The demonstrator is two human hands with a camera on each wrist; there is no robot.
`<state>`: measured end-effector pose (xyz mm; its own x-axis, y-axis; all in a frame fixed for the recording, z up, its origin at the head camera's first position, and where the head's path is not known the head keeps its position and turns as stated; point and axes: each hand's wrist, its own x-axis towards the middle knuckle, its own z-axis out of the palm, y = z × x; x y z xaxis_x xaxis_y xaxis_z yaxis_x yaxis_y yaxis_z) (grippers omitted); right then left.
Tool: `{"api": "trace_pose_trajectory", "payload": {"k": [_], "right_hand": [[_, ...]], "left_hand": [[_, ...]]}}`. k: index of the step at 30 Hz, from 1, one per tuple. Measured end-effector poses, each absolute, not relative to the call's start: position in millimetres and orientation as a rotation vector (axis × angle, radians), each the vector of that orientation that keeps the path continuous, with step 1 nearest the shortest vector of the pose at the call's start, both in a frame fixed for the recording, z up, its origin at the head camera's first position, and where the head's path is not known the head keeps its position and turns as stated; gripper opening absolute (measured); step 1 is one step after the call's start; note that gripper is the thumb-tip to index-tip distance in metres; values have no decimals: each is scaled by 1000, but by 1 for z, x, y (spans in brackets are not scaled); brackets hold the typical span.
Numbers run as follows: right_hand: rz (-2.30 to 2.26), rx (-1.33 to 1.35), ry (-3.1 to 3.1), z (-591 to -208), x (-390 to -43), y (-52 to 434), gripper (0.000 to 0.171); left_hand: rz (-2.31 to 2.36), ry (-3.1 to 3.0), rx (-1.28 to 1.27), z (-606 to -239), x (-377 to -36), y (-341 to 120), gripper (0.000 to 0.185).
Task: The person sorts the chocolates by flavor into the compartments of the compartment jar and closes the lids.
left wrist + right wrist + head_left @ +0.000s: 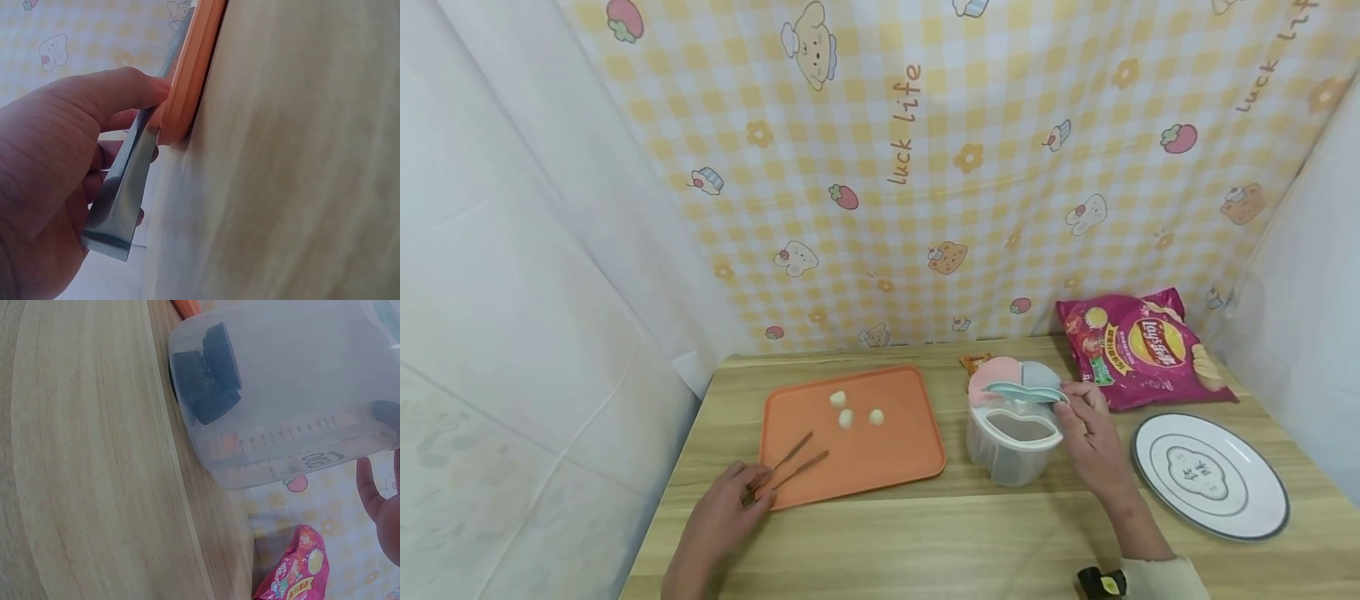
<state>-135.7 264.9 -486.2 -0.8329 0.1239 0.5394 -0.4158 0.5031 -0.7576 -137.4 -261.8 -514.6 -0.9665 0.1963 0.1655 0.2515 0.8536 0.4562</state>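
Left hand [722, 508] pinches tongs [790, 465] at orange tray [902, 450] edge; right hand [1090, 433] pinches lid flap [1022, 389] of clear container [1011, 446].

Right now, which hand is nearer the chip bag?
Right. The right hand grips the container lid just beside the chip bag; the left hand holds tongs across the table.

Left hand [724, 510] lies low at the near left, forearm entering from the bottom edge, palm down, fingers curled with thumb [119, 87] pressed over a thin tool at its near end. Right hand [1088, 437] reaches forward from a light sleeve [1161, 579] at lower right, wrist straight, back of hand up, fingertips pinched at a flap. Both arms are well apart and roughly parallel.
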Motion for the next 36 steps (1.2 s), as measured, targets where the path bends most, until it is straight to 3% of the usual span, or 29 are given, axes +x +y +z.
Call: {"api": "trace_pose_trajectory", "payload": {"k": [8, 13, 21, 29, 36], "right_hand": [[1314, 271, -2207, -484, -135, 265, 24], [1313, 289, -2220, -480, -130, 266, 23], [1341, 334, -2206, -474, -128, 270, 28], [1370, 347, -2193, -472, -127, 272, 31], [1398, 343, -2207, -475, -124, 269, 30]], "left_hand": [[-634, -2820, -403, -512, -136, -260, 40], [-576, -2535, -539, -506, -143, -240, 34], [-876, -2380, -952, -480, -163, -139, 29], [-1274, -2288, -1240, -447, -175, -37, 41], [-1276, -2244, -1353, -442, -178, 0, 45]]}}
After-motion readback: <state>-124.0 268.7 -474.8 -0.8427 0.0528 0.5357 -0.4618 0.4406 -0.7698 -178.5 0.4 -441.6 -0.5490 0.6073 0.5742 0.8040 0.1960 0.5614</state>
